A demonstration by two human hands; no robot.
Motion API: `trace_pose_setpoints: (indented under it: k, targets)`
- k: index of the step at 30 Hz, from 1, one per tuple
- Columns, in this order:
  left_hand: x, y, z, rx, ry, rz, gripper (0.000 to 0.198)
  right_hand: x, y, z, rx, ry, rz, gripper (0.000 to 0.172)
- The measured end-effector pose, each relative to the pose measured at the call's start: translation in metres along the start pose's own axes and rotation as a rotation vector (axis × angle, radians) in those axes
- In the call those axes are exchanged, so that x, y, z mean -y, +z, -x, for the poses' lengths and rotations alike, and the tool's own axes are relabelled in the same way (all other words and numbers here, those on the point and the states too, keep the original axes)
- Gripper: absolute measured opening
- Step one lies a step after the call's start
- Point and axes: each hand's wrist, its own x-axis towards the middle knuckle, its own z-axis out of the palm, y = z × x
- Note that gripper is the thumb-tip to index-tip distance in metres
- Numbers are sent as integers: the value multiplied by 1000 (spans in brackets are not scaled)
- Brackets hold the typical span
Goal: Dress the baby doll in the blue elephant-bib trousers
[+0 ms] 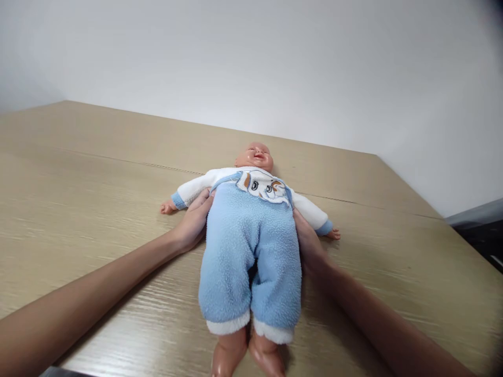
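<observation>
A baby doll (251,246) in a light blue fleece romper with white sleeves lies on its back on the wooden table (78,173), head away from me, bare feet toward me. My left hand (193,222) presses against the doll's side under its arm, fingers partly tucked beneath the body. On the other side, my right hand (308,241) holds the torso the same way, its fingers mostly hidden by the romper. Both hands grip the doll's trunk from the sides.
A plain white wall (275,63) rises behind the table's far edge. The table's right edge (444,214) drops off to a dark area at the right.
</observation>
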Motion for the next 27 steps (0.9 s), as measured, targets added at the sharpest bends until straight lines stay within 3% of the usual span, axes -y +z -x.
trace_pose_setpoints:
  k: [8,14,20,23,27]
  targets:
    - [-14,-18,-13,176,243,-420,47,11,-9,-1,14,-77,172,31]
    - [-22,-26,-21,249,236,-526,33,20,-21,-3,65,-198,408,26]
    - [-29,-28,-21,352,348,-537,31,51,-31,1,177,-349,666,18]
    - [-31,-24,-17,326,398,-539,31,61,-28,-2,203,-269,585,15]
    - [-24,-20,-16,210,290,-440,35,55,-27,-22,142,-203,462,16]
